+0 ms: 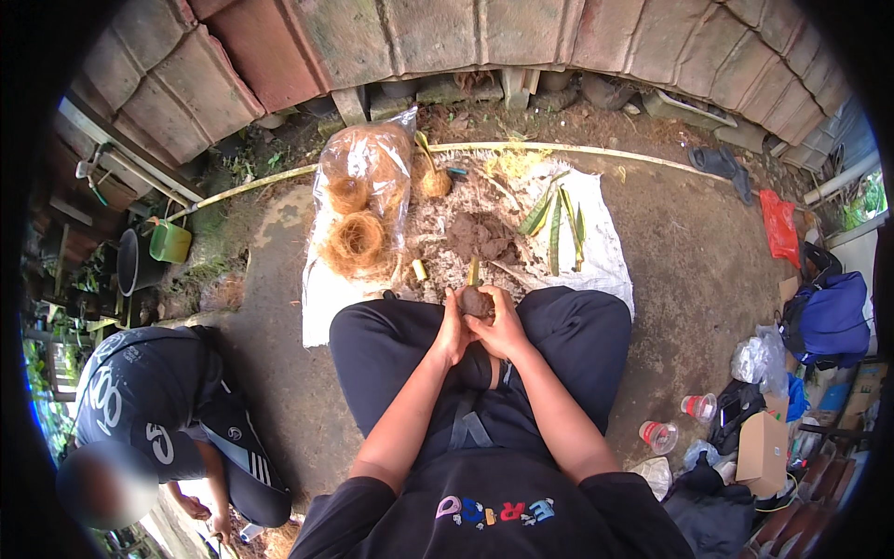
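Note:
Between my knees, my left hand (453,329) and my right hand (501,328) are cupped around a brown ball of soil (476,301). A short yellow-green leaf cutting (473,271) stands up from the ball. Just beyond lies a heap of dark soil (480,236) on a white sack (607,244). Long green leaves with yellow edges (556,230) rest right of the heap. To its left sit a nest of brown fibre (354,244) and a clear plastic bag (372,149) with more fibre nests. A fibre-wrapped ball with a leaf (433,182) stands beside the bag.
Another person (158,419) bends over at the lower left. A green container (169,242) and black bucket (140,263) stand far left. On the right are a blue backpack (829,321), plastic cups (658,436) and a cardboard box (762,454). Roof tiles (428,37) line the far side.

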